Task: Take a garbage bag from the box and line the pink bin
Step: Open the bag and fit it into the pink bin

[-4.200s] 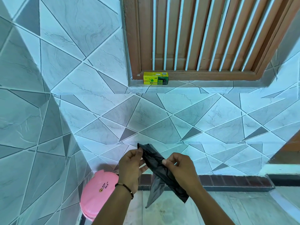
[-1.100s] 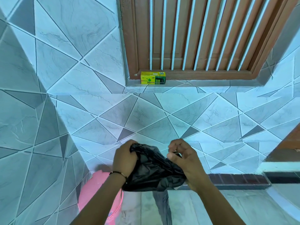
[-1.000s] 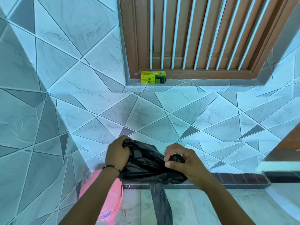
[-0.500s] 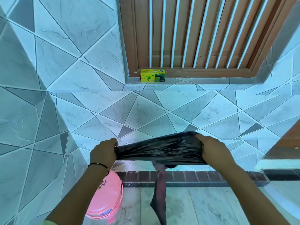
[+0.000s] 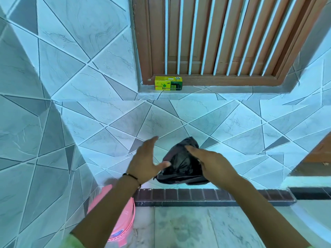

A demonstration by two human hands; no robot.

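Grey geometric wall tiles (image 5: 107, 122); brown barred window (image 5: 215, 38); marbled floor (image 5: 197, 228).

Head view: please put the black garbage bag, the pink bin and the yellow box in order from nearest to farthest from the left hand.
1. Black garbage bag: just right of the left hand, by its thumb.
2. Pink bin: below, on the floor under the left forearm.
3. Yellow box: farthest, up on the window ledge.

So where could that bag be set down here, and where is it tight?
The marble floor lies bare between the dark brick skirting and the camera, right of the pink bin. The window sill is bare right of the yellow box. It is tight in the left corner, where the left forearm crosses the bin.
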